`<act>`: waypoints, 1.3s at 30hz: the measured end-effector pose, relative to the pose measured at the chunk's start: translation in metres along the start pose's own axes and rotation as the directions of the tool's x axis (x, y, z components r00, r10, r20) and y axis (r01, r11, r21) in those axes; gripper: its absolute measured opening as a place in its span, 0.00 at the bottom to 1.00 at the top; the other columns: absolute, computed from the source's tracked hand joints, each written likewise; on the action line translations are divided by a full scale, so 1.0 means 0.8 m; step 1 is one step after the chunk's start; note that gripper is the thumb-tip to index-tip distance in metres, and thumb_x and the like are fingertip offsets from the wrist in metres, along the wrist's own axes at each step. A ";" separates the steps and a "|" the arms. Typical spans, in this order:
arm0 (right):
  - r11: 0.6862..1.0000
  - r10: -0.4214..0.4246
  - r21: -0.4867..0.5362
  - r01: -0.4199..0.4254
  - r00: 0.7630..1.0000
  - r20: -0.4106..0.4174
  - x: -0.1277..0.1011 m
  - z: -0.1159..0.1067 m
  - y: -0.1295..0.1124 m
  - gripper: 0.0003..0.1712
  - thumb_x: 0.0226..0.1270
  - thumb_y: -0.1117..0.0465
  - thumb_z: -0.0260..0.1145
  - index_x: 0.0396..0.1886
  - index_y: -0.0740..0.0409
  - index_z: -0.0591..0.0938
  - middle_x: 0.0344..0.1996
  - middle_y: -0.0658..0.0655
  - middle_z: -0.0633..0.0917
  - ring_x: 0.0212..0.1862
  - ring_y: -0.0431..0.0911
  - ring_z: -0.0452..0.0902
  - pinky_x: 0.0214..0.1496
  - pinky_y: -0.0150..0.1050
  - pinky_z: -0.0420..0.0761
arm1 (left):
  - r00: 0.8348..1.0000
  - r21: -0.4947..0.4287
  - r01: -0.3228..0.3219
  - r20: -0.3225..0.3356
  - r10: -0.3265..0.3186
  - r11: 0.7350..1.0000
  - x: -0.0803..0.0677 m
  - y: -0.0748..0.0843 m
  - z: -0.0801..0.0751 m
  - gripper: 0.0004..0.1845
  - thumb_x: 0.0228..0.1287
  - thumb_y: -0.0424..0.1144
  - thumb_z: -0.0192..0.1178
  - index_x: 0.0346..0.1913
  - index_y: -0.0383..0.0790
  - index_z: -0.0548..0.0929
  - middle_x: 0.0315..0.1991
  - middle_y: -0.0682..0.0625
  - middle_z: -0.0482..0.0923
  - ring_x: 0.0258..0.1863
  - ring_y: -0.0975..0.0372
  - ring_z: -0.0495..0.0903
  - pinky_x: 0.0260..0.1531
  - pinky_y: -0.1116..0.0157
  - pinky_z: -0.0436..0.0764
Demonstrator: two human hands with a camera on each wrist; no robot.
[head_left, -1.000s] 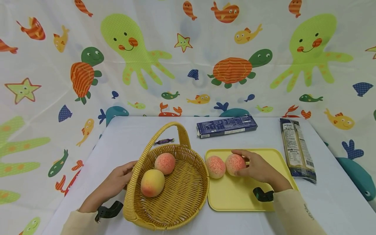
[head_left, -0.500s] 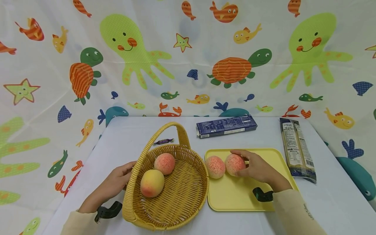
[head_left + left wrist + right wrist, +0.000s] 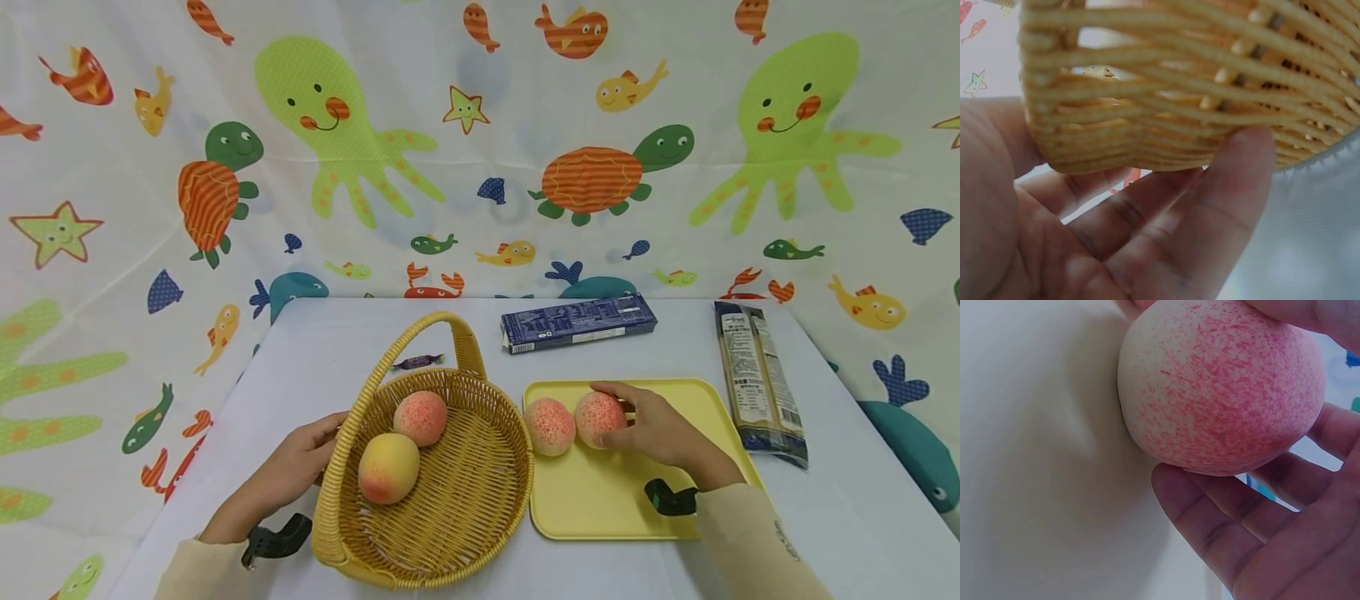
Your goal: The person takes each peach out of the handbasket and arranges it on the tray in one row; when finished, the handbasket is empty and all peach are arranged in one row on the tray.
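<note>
Currently, in the head view, the right hand rests on the yellow tray with its fingers curled round a speckled pink peach, holding it at the tray's far-left part. A second speckled peach lies just beside the held one, on the tray's left edge. The left hand lies against the left outer wall of the wicker basket, fingers relaxed and touching the weave. The basket stands at the near-centre of the surface, touching or almost touching the tray's left edge. Inside it lie a pink peach and a yellow-orange peach, touching each other. A blue box lies toward the far edge of the surface, a dark packet along the right edge, and a small wrapped candy beyond the basket's handle.

Next, in the left wrist view, the fingers are straight and spread loosely, the fingertips pressed flat against the basket's woven wall; they do not close round it.

Finally, in the right wrist view, the fingers cup the speckled pink peach from below and the side, with another fingertip on its top. The peach sits low over the pale tray floor; contact with it cannot be told.
</note>
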State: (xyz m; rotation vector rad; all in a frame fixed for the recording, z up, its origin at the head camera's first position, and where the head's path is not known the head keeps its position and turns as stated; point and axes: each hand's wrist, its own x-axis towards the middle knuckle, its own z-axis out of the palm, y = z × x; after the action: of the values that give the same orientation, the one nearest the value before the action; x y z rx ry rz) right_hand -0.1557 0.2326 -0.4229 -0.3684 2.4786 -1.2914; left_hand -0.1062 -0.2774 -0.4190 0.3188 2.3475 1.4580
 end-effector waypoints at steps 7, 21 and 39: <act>1.000 -0.003 -0.003 0.003 1.000 0.002 0.001 0.000 0.001 0.47 0.59 0.59 0.80 0.76 0.62 0.71 0.61 0.65 0.80 0.55 0.55 0.78 0.51 0.43 0.83 | 1.000 -0.005 -0.003 0.005 0.003 1.000 0.000 -0.001 0.000 0.30 0.87 0.45 0.46 0.79 0.28 0.61 0.54 0.32 0.82 0.38 0.55 0.88 0.32 0.57 0.88; 1.000 -0.012 -0.029 0.012 1.000 0.003 0.001 -0.001 -0.001 0.47 0.59 0.57 0.81 0.76 0.63 0.71 0.61 0.65 0.80 0.54 0.55 0.78 0.50 0.43 0.83 | 1.000 -0.009 -0.005 0.009 0.005 1.000 0.000 0.000 -0.001 0.30 0.87 0.45 0.46 0.79 0.29 0.60 0.55 0.32 0.82 0.37 0.54 0.88 0.32 0.56 0.88; 1.000 -0.028 -0.015 0.028 1.000 0.010 0.001 -0.001 0.000 0.47 0.60 0.58 0.81 0.76 0.64 0.71 0.63 0.67 0.79 0.56 0.56 0.78 0.50 0.42 0.83 | 1.000 -0.013 -0.004 0.009 0.004 1.000 0.000 -0.001 0.000 0.30 0.87 0.45 0.46 0.79 0.29 0.60 0.57 0.30 0.81 0.40 0.55 0.88 0.33 0.56 0.88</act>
State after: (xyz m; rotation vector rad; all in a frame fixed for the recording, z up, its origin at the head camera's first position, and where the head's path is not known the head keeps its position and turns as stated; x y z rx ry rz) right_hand -0.1569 0.2328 -0.4224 -0.4131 2.4848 -1.2793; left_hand -0.1061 -0.2781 -0.4195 0.3261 2.3309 1.4705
